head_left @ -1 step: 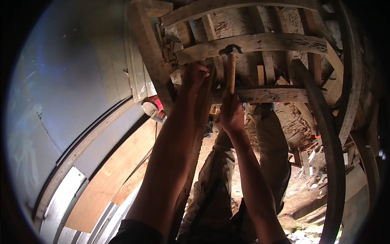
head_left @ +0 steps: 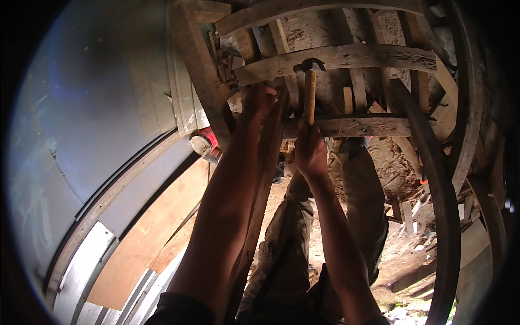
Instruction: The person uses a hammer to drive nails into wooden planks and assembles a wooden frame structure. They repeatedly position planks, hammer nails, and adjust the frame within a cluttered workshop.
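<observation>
In the middle of the view, my right hand point(head_left: 311, 157) is wrapped round the wooden handle of a claw hammer point(head_left: 310, 95). The hammer points away from me. Its dark head appears in front of a wooden crosspiece point(head_left: 368, 56). To the left, my left hand point(head_left: 261, 98) has its fingers drawn together at the far end of a long dark timber point(head_left: 271, 146). Something small may be pinched there, but shadow hides it. A second crosspiece point(head_left: 368, 127) runs just beyond my right hand.
Wooden frame members surround my hands, including a long curved beam point(head_left: 439, 200) on the right. A large grey panel point(head_left: 108, 108) and a plywood sheet point(head_left: 146, 233) stand at left. A red and pale object point(head_left: 203, 143) lies beside my left forearm. Wood scraps litter the dirt floor point(head_left: 401, 260).
The hammer has shifted very slightly to the right, along with my right hand. My left hand stays at nearly the same spot.
</observation>
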